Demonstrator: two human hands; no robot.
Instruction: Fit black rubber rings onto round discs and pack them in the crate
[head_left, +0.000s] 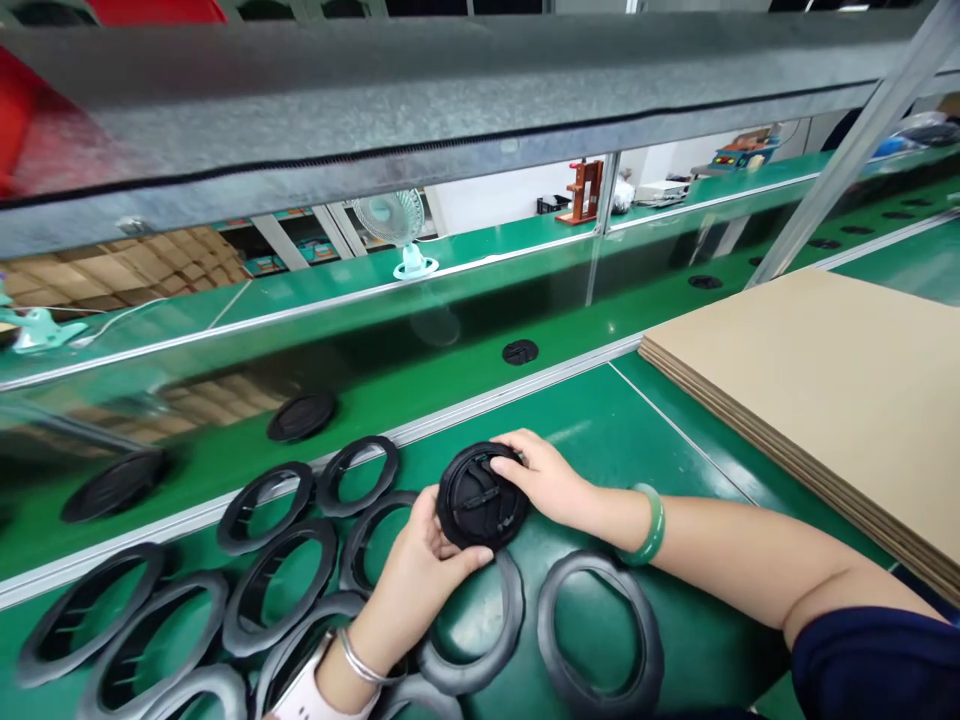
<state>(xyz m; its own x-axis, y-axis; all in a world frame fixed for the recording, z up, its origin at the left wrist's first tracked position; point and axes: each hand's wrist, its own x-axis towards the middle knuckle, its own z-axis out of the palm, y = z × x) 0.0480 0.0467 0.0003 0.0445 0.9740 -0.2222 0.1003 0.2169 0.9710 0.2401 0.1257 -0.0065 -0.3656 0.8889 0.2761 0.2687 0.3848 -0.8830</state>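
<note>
Between both hands I hold a black round plastic part [484, 498] with crossing ribs on its face, raised above the green bench. My left hand [435, 555] grips its lower left rim, thumb along the bottom edge. On the upper right rim, my right hand [544, 478] has its thumb pressed on the face and the fingers behind. Just below the part lies a dark grey ring [512, 610], partly hidden by my left hand. Another grey ring [551, 625] rests to the right of it. Several more black rings [330, 570] lie around my left forearm.
Beyond the metal edge strip runs a green conveyor belt [420, 385] carrying black round parts [520, 351]. A stack of cardboard sheets [817, 380] is on the right. A metal beam [480, 150] crosses overhead, and a small fan [394, 225] stands on the far ledge.
</note>
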